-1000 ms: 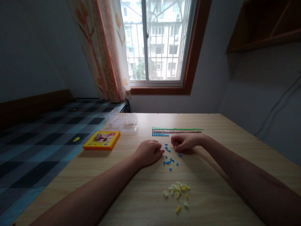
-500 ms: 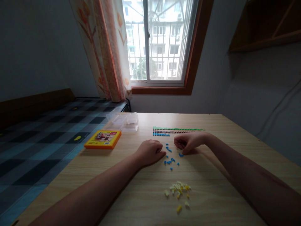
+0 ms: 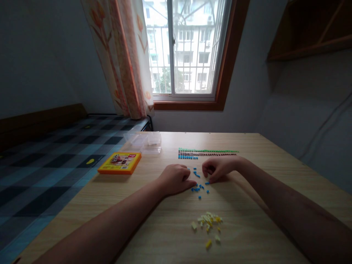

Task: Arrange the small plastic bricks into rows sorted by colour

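Several small blue building bricks [image 3: 196,189] lie loose on the table between my hands. My left hand [image 3: 174,178] rests on the tabletop at their left, fingers bent and thumb stretched out apart from them, its tip touching or right beside a blue brick. On the other side, my right hand [image 3: 221,168] has its fingers curled, with a gap between them and the thumb. Its thumb tip meets a blue brick [image 3: 207,183] lying on the table. Beyond the hands, small bricks stand in lines: a green row [image 3: 206,150], a dark brown row [image 3: 209,154] and a shorter blue row [image 3: 187,157].
Pale and bright yellow bricks [image 3: 209,220] are heaped nearer to me on the wooden table [image 3: 154,231]. At the left are an orange-yellow box [image 3: 119,163] and a clear plastic tray [image 3: 151,143]. A bed with a checked cover [image 3: 55,161] adjoins the table.
My right hand has moved slightly left and toward me, and the blue brick at its thumb has shifted left. My left thumb has stretched further right, away from its curled fingers.
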Motion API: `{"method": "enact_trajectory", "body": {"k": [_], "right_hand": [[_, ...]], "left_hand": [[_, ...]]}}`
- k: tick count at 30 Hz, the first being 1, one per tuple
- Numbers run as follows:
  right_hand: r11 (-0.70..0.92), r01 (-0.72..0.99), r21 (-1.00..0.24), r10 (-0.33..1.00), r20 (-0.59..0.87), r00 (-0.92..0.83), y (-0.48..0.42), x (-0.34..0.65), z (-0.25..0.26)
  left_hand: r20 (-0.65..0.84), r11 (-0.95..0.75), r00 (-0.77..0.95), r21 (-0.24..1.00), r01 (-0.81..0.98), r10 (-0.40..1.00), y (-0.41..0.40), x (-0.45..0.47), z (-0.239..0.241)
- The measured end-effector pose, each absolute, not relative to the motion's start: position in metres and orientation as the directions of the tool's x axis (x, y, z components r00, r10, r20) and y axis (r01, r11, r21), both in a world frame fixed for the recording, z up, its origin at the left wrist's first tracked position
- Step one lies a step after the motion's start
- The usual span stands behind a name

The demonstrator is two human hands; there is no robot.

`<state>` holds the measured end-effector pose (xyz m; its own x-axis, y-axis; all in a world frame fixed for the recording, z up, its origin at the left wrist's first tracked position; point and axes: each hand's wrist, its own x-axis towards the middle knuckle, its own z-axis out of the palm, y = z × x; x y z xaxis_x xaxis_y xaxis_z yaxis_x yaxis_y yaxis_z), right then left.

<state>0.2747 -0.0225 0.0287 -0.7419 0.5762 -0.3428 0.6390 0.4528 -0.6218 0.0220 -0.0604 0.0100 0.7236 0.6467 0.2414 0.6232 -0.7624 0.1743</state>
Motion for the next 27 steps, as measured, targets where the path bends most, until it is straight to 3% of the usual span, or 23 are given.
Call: {"method": "enact_trajectory", "body": {"k": [15,19,27], "right_hand": [[0.482,0.661,-0.575,0.579,-0.357,-0.733,-0.023,0.269,0.025],[0.497,0.654,-0.570,0.568,-0.355,-0.742,-0.025,0.268,0.026],[0.376,0.592,-0.713,0.576,-0.320,-0.752,-0.019,0.277,0.022]], "left_hand": [[0.249,-0.797,0.766,0.046,0.602,0.593,-0.064,0.024,0.009],[0.246,-0.813,0.781,0.061,0.579,0.574,-0.065,0.024,0.009],[0.277,-0.792,0.742,0.174,0.585,0.610,-0.062,0.023,0.007]]}}
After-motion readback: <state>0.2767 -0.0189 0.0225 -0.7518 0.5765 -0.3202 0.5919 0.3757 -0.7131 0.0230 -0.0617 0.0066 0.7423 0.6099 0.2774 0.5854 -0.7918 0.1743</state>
